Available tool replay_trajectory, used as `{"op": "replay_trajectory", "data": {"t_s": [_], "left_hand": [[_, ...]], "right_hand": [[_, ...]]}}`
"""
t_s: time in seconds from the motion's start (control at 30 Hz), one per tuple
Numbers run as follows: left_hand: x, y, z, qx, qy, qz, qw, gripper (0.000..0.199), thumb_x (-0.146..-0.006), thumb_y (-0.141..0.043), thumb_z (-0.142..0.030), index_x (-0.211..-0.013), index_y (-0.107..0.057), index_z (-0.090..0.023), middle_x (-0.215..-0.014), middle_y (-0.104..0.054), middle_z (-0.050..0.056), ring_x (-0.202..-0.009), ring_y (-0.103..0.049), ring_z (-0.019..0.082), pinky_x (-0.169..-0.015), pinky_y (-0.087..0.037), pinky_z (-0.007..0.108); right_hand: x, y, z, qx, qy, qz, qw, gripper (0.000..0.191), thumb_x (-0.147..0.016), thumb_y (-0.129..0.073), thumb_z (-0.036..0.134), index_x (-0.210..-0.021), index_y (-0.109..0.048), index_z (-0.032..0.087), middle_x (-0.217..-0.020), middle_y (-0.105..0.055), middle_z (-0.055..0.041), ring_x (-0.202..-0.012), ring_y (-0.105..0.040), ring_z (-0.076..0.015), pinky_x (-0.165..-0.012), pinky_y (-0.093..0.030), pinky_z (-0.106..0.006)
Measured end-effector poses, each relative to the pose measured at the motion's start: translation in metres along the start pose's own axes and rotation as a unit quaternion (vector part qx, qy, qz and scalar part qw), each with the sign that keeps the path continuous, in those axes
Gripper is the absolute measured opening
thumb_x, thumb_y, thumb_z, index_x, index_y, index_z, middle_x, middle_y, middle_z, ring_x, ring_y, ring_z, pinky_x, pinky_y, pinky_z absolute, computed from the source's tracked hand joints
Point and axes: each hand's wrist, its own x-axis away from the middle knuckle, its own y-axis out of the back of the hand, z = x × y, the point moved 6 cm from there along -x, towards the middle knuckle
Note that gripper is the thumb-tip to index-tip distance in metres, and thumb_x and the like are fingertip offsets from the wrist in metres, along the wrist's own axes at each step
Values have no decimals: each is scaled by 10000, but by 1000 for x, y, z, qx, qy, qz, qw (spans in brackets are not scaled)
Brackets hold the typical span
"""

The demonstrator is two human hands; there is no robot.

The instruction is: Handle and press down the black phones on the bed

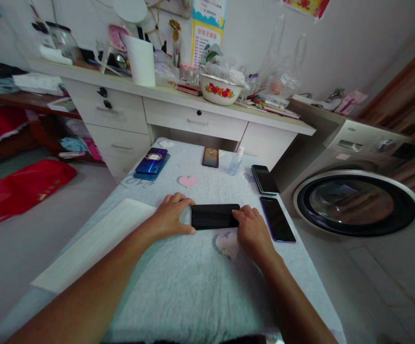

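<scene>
A black smartphone (215, 216) lies lengthwise across the cloth-covered table, its dark screen facing up. My left hand (173, 217) grips its left end, with the thumb at the near corner and the fingers at the far corner. At the opposite end, my right hand (252, 229) is closed, fingers curled, with a fingertip touching the screen. Whatever may be inside those curled fingers is hidden. Just right of that hand rests a purple-edged phone (278, 220), with stacked dark phones (265, 179) beyond it. A pale flat strip (96, 243) lies beside my left forearm.
Blue phones (152, 161) sit at the table's far left corner. A brown-backed phone (210, 157) and a clear spray bottle (235, 162) stand near the far edge. Behind is a cluttered white desk (193, 117); a washing machine (357, 191) stands on the right.
</scene>
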Motion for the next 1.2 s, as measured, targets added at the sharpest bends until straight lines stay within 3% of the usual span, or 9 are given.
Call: {"op": "replay_trajectory", "data": {"t_s": [0.13, 0.43, 0.57, 0.7, 1.0, 1.2], "left_hand": [[0, 0, 0, 2, 0, -1, 1000, 696, -564, -742, -507, -1192, -550, -276, -1189, -513, 63, -1105, -452, 306, -951, -388, 393], [1, 0, 0, -1, -2, -9, 1000, 699, -560, -761, -497, -1185, -549, -267, -1178, -506, 65, -1109, -446, 297, -960, -386, 387], [0, -1, 1, -7, -3, -9, 1000, 719, -557, -763, -512, -1191, -549, -251, -1182, -503, 71, -1104, -444, 296, -957, -382, 384], [1, 0, 0, -4, -4, -3, 1000, 702, -570, -749, -512, -1191, -549, -254, -1181, -504, 69, -1101, -445, 299, -951, -383, 381], [-1, -2, 2, -1, -3, 3, 1000, 734, -565, -746, -520, -1212, -552, -233, -1197, -499, 79, -1111, -435, 303, -963, -378, 382], [-1, -1, 1, -4, -5, 2, 1000, 724, -567, -746, -513, -1204, -556, -227, -1195, -502, 81, -1115, -437, 301, -970, -374, 380]], "right_hand": [[2, -3, 15, -14, 15, -12, 1000, 371, -891, -393, 96, -1176, -623, 157, -1054, -577, -129, -933, -479, -248, -803, -374, -341], [13, -8, 67, -41, 156, -8, 987, 339, -918, -406, 112, -1203, -582, 166, -1083, -567, -95, -890, -454, -222, -798, -371, -341], [19, -7, 76, -54, 199, 3, 979, 338, -928, -418, 137, -1225, -570, 193, -1100, -573, -76, -884, -449, -218, -771, -368, -338], [19, -5, 64, -41, 170, 4, 985, 353, -922, -417, 131, -1232, -578, 185, -1098, -574, -81, -892, -452, -223, -792, -371, -342], [11, -3, 3, 12, -4, 13, 1000, 395, -899, -402, 96, -1225, -611, 177, -1102, -577, -112, -967, -477, -234, -847, -352, -319], [16, -2, 4, 22, -18, 7, 1000, 380, -917, -375, 104, -1212, -609, 157, -1065, -576, -126, -951, -477, -240, -831, -354, -326]]}}
